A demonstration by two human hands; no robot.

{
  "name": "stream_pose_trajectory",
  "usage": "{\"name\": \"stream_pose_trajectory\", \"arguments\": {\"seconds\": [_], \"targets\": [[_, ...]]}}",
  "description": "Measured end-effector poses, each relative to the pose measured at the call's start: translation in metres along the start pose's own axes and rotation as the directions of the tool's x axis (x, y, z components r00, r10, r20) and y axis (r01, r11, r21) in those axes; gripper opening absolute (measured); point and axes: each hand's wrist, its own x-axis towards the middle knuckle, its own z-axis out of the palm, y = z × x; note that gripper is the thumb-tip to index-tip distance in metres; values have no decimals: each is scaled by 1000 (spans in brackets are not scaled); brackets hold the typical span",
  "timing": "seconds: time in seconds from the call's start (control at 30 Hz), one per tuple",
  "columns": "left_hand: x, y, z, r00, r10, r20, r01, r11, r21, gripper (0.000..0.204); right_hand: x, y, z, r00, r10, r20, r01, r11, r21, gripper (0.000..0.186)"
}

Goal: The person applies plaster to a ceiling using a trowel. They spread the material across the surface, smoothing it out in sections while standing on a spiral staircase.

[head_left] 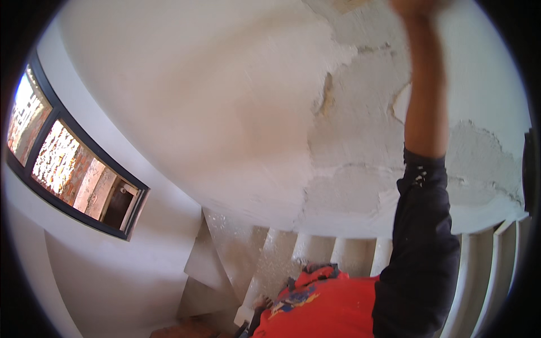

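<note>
My right arm, in a dark sleeve flecked with white, stretches up across the plastered wall (242, 112). At the top edge, my right hand (420, 7) is blurred and partly cut off, so its fingers and anything in them do not show. Beside that arm, a rough grey patch (360, 141) with broken, ragged plaster edges runs down the wall. My left hand (262, 302) is low, beside my red shirt and over the stairs. It is small and dim there, and I cannot make out its fingers or whether it holds anything.
Concrete steps (276, 248), spattered with white, run along the wall's foot and continue on the right (479, 270). A dark-framed window (84, 163) at left looks onto brickwork. A dark upright object (528, 169) stands at the right rim.
</note>
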Motion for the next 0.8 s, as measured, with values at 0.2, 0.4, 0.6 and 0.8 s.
{"name": "stream_pose_trajectory", "arguments": {"seconds": [0.2,0.4,0.6,0.8], "targets": [[2,36,20,918,-7,-396,-3,1000,-25,46,-11,-2,8,931,-319,178,361,881,-307,20],[-5,51,9,922,-10,-388,-8,999,-44,48,-11,10,3,955,-285,85,292,845,-449,16],[-17,58,36,889,-51,-456,44,999,-27,47,-12,26,-7,988,-154,17,148,906,-396,17],[-11,49,48,926,8,-378,27,996,87,48,-20,2,22,981,-194,-30,166,904,-393,15]]}}
